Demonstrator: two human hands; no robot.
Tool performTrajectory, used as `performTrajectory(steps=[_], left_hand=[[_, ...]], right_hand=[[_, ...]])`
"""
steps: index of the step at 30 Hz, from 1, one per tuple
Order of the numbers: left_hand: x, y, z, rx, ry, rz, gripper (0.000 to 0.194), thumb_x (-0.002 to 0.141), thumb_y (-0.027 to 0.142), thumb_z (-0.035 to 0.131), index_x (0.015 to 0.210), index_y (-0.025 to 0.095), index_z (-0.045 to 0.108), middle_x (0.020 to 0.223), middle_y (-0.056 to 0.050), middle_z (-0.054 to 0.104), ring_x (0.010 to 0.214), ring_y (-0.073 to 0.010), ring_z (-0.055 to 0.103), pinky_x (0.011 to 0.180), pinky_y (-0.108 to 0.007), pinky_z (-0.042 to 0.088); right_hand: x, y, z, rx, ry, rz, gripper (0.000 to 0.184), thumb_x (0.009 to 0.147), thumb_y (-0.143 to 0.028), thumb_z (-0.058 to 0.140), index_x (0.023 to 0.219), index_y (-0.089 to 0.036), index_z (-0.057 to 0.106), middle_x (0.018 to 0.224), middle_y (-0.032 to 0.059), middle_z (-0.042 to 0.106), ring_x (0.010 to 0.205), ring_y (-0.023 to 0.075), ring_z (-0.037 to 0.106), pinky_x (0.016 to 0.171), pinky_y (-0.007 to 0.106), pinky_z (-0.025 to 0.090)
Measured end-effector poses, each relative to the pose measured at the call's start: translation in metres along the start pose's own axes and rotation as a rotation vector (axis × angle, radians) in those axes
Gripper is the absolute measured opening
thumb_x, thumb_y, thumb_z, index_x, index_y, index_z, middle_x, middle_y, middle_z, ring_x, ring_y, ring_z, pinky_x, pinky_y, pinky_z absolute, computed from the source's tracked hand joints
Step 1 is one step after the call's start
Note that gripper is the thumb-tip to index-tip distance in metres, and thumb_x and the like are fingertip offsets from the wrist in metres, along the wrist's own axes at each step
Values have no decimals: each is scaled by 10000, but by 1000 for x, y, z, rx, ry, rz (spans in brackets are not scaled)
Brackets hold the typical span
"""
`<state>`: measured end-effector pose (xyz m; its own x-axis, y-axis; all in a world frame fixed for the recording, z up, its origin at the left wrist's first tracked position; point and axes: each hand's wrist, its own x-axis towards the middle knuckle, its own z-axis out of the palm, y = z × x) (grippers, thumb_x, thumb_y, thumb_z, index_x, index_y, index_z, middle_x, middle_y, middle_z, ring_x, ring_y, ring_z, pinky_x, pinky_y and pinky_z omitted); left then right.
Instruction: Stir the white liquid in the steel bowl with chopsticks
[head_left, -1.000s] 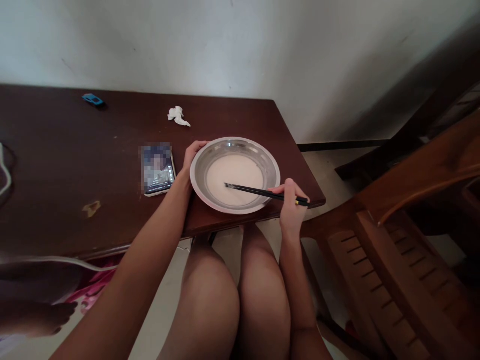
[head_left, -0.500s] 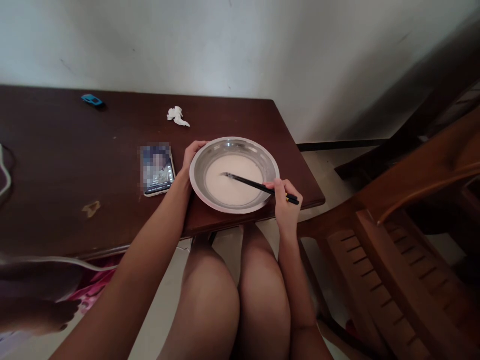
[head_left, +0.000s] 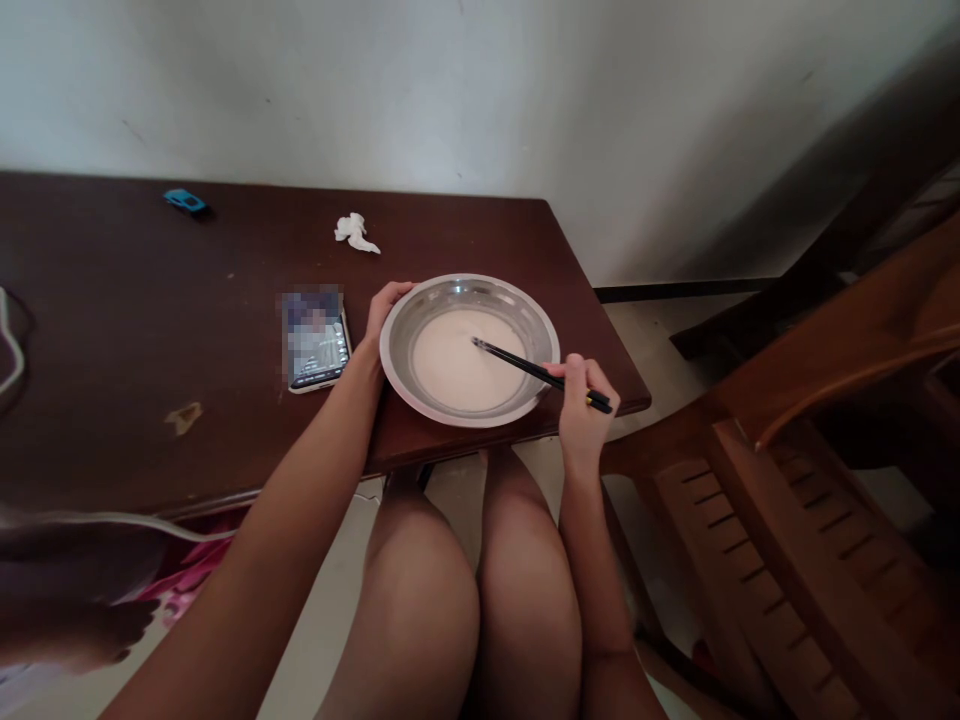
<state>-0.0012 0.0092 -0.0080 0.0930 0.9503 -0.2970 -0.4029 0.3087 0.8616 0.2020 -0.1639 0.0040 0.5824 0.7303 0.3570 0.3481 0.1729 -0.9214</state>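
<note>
A wide steel bowl (head_left: 401,375) stands near the front edge of the dark wooden table, with a pale, milky liquid (head_left: 457,370) in its bottom. My left hand (head_left: 384,308) grips the bowl's left side; some of its fingers are hidden behind the rim. A pair of black chopsticks (head_left: 517,362) with gold bands is pinched in my right hand (head_left: 587,405), at the bowl's right rim. The chopsticks slant leftward, their tips at the liquid near the bowl's middle.
Left of the bowl a phone (head_left: 316,345) lies on the table (head_left: 247,240). Crumpled tissue (head_left: 354,232) and a small blue object (head_left: 184,201) lie farther back. A white cable (head_left: 127,520) runs along the front edge. To the right stands a wooden chair (head_left: 750,500).
My right hand has shifted a little to the right, drawing the chopstick tips rightward through the liquid. The bowl and my left hand have stayed in place.
</note>
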Motion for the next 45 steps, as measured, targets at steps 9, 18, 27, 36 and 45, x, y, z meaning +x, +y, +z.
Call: performTrajectory(steps=[9, 18, 27, 36, 45], left_hand=[[2, -3, -2, 29, -11, 41, 192, 835, 263, 528, 713, 219, 669, 670, -35, 711, 898, -273, 737, 813, -364, 605], [-1, -1, 0, 30, 13, 9, 190, 843, 262, 523, 703, 234, 649, 673, -33, 708, 936, -276, 733, 829, -358, 604], [-1, 0, 1, 27, 25, 10, 222, 855, 245, 501, 700, 227, 660, 674, -40, 718, 925, -278, 739, 826, -373, 610], [1, -2, -1, 19, 16, 20, 213, 832, 253, 507, 686, 222, 660, 656, -33, 692, 918, -277, 737, 805, -366, 605], [-3, 1, 2, 25, 24, 6, 228, 867, 234, 511, 698, 223, 663, 640, -20, 691, 881, -254, 730, 830, -333, 598]], right_hand=[[0, 1, 3, 21, -115, 34, 431, 934, -566, 564, 700, -237, 713, 781, 24, 797, 771, 198, 669, 858, 388, 518], [-2, -4, 2, 63, -34, 49, 512, 973, -546, 497, 602, -230, 655, 638, 13, 732, 673, 190, 676, 786, 367, 526], [-1, -2, 0, 77, 81, 27, 526, 978, -551, 489, 586, -233, 636, 613, 8, 711, 651, 188, 668, 771, 367, 526], [-1, 0, 1, 14, -1, 16, 457, 951, -564, 535, 662, -238, 675, 731, 21, 765, 753, 196, 684, 848, 388, 532], [-1, -2, 2, 21, -120, 28, 406, 937, -532, 574, 700, -233, 713, 767, 23, 785, 767, 199, 688, 853, 386, 530]])
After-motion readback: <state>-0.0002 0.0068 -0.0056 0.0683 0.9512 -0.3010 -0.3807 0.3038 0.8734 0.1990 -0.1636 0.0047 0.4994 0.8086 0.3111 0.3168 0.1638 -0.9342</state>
